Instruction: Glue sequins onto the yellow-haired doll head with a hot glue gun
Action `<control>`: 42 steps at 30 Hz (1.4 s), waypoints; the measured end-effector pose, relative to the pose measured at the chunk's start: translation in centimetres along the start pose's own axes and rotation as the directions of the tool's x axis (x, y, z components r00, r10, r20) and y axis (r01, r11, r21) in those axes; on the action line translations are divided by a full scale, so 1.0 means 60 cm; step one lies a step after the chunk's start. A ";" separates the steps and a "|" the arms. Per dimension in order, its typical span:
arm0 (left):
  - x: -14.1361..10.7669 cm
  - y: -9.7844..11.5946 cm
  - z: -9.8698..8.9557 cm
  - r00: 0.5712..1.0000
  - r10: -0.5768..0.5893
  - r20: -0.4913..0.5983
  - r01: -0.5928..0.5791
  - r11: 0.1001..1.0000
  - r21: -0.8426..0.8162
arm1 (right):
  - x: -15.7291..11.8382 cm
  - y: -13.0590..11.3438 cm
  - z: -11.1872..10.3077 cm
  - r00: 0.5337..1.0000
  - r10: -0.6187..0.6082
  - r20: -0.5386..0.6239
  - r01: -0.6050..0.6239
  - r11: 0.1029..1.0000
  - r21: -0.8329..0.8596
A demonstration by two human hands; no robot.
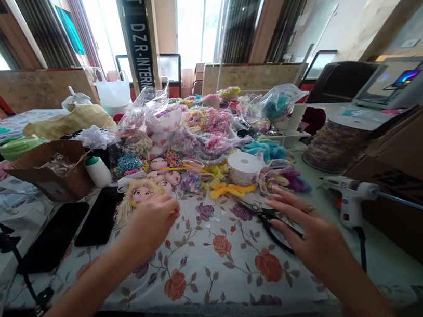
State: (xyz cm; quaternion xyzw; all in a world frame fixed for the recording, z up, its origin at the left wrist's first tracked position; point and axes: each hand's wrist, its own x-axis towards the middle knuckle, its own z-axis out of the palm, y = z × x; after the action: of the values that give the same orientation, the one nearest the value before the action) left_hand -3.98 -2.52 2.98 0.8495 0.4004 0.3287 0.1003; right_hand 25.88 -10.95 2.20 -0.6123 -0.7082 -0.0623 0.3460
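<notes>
Left hand (150,220) reaches for the blonde-haired doll head (140,193), fingers curled, gripping nothing I can see. Right hand (311,228) lies flat, released, over black scissors (271,223) on the floral tabletop (218,262). Picking-up stage; closing on each comes next.

Was craft workshop: tabletop (226,261) piled w/ doll heads (161,176), bead bags (207,127), ribbon spool (244,167), glue gun (349,199).

Matt floral cloth (218,262); black metal scissors (272,226); glossy white plastic glue gun (349,199); rough brown cardboard box (54,172).
</notes>
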 end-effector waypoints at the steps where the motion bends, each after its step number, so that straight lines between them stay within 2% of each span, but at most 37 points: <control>1: 0.004 0.009 0.017 0.990 0.041 0.137 -0.049 0.997 0.054 | 0.001 0.006 0.012 1.000 0.000 0.016 0.000 0.999 0.036; 3: 0.016 0.024 0.044 0.955 0.080 0.286 -0.099 0.994 0.055 | -0.003 0.012 0.032 0.997 0.056 0.048 -0.060 0.995 0.075; 6: 0.035 0.035 0.074 0.923 0.063 0.380 -0.080 0.996 0.028 | -0.012 0.008 0.056 0.995 0.103 0.005 -0.103 0.991 0.091; 10: 0.044 0.032 0.105 0.918 0.047 0.394 -0.054 0.999 0.007 | -0.023 0.005 0.076 0.994 0.103 -0.025 -0.096 0.978 0.187; 14: 0.045 0.015 0.121 0.914 0.047 0.402 -0.024 0.998 -0.062 | -0.036 0.008 0.079 0.969 0.236 -0.068 -0.207 0.935 0.290; 17: 0.048 0.012 0.115 0.915 0.082 0.395 -0.016 0.986 -0.166 | -0.039 -0.009 0.077 0.927 0.367 -0.073 -0.312 0.866 0.391; 19: 0.047 0.018 0.104 0.947 0.148 0.286 -0.063 0.956 -0.288 | -0.035 -0.034 0.078 0.900 0.432 0.055 -0.392 0.748 0.536; 21: 0.042 0.029 0.093 0.964 0.246 0.099 -0.192 0.905 -0.380 | -0.028 -0.064 0.084 0.877 0.379 0.294 -0.467 0.537 0.703; 23: 0.034 0.039 0.085 0.939 0.339 -0.063 -0.336 0.858 -0.387 | -0.020 -0.090 0.093 0.846 0.240 0.475 -0.531 0.308 0.789; 25: 0.024 0.044 0.082 0.897 0.402 -0.183 -0.442 0.825 -0.353 | -0.013 -0.107 0.104 0.819 0.173 0.547 -0.570 0.135 0.810; 28: 0.012 0.039 0.082 0.836 0.489 -0.251 -0.544 0.798 -0.259 | -0.010 -0.112 0.117 0.756 0.182 0.628 -0.627 -0.073 0.776; 31: 0.003 0.031 0.086 0.801 0.550 -0.235 -0.594 0.780 -0.200 | -0.011 -0.108 0.123 0.703 0.171 0.690 -0.667 -0.180 0.723; 32: 0.001 0.029 0.088 0.812 0.535 -0.233 -0.580 0.784 -0.223 | -0.011 -0.107 0.124 0.697 0.176 0.695 -0.670 -0.184 0.719; 34: -0.002 0.029 0.092 0.879 0.414 -0.238 -0.474 0.814 -0.335 | -0.009 -0.106 0.125 0.702 0.215 0.678 -0.663 -0.147 0.734; 36: -0.003 0.033 0.095 0.956 0.220 -0.196 -0.289 0.830 -0.476 | -0.007 -0.107 0.126 0.725 0.263 0.637 -0.641 -0.082 0.763; 37: -0.002 0.036 0.095 0.981 0.126 -0.150 -0.188 0.827 -0.530 | -0.005 -0.109 0.127 0.735 0.282 0.616 -0.628 -0.060 0.776; 39: -0.001 0.042 0.094 0.999 -0.006 -0.048 -0.024 0.807 -0.591 | -0.003 -0.115 0.130 0.739 0.315 0.596 -0.610 -0.062 0.790; 42: -0.001 0.047 0.093 0.989 -0.118 0.084 0.145 0.774 -0.617 | -0.005 -0.130 0.137 0.726 0.382 0.571 -0.582 -0.100 0.807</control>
State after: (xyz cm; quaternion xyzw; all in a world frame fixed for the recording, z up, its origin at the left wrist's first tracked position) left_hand 1.29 -3.88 -0.12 0.7458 0.3259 0.4167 0.4050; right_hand 15.40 -8.88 -1.54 -0.4449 -0.3175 0.5894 0.5948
